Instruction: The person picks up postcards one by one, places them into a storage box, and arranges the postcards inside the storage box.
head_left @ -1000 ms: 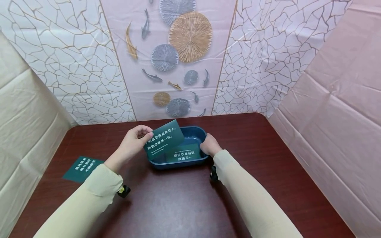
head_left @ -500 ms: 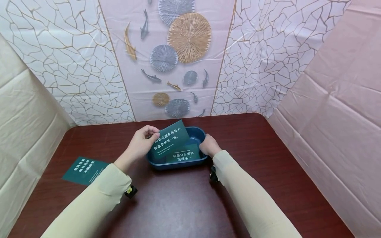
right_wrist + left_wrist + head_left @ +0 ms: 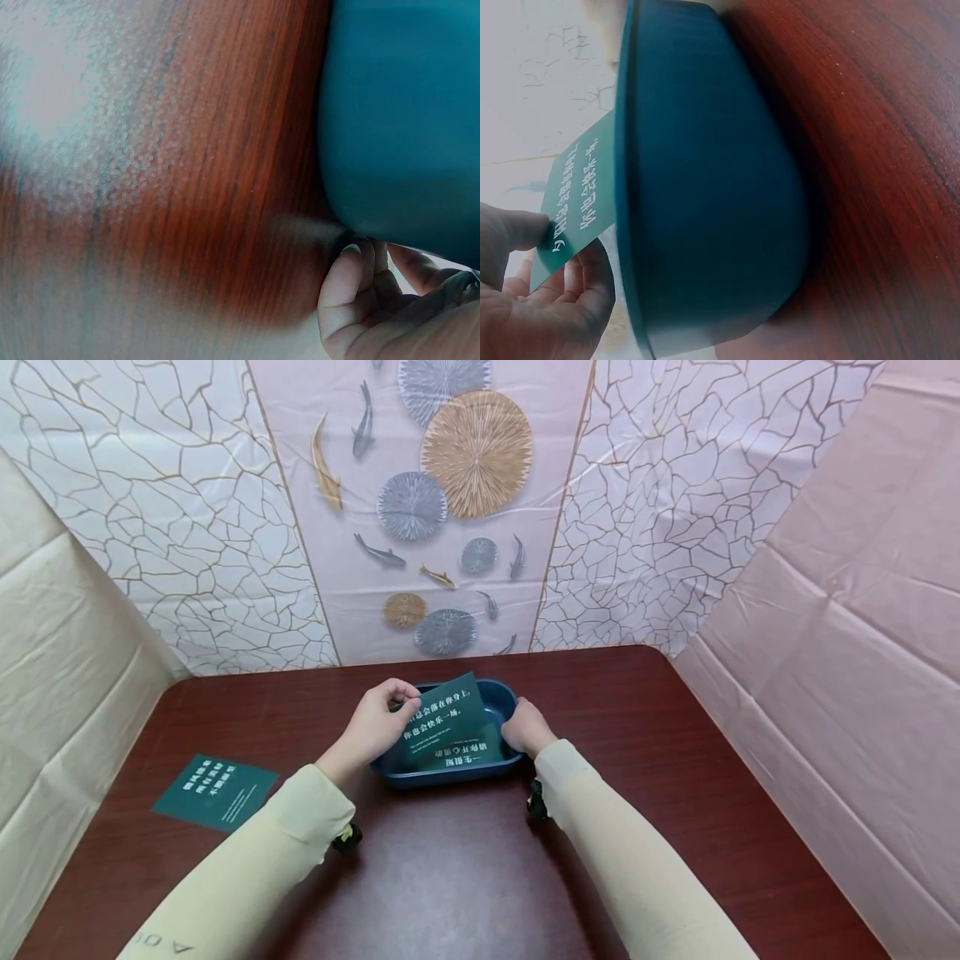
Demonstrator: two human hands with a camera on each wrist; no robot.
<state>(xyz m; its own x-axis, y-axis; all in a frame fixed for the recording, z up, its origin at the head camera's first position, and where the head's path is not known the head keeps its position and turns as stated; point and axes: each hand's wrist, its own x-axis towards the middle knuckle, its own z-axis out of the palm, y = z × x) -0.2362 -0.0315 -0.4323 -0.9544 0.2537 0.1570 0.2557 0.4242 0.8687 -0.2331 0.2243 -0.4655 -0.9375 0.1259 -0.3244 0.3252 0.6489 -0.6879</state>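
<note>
My left hand (image 3: 375, 725) pinches a dark green printed card (image 3: 442, 712) by its left corner, tilted over the blue oblong tray (image 3: 442, 778). In the left wrist view the thumb lies on the printed face of the card (image 3: 577, 187), fingers behind it, and the card's far part is hidden behind the tray wall (image 3: 712, 165). A second green card (image 3: 467, 753) lies inside the tray, partly overlapped by the held one. My right hand (image 3: 527, 728) grips the tray's right end. The right wrist view shows its curled fingers (image 3: 345, 281) against that end.
A third green card (image 3: 216, 792) with white writing lies flat on the left of the dark red wooden table (image 3: 465, 868). A patterned cloth (image 3: 480, 568) with fish and round shapes hangs behind the table. Pale cloth stands along both sides.
My left hand has moved right and slightly down, bringing its card farther over and into the tray. The left forearm no longer covers the card on the table. My right hand holds still.
</note>
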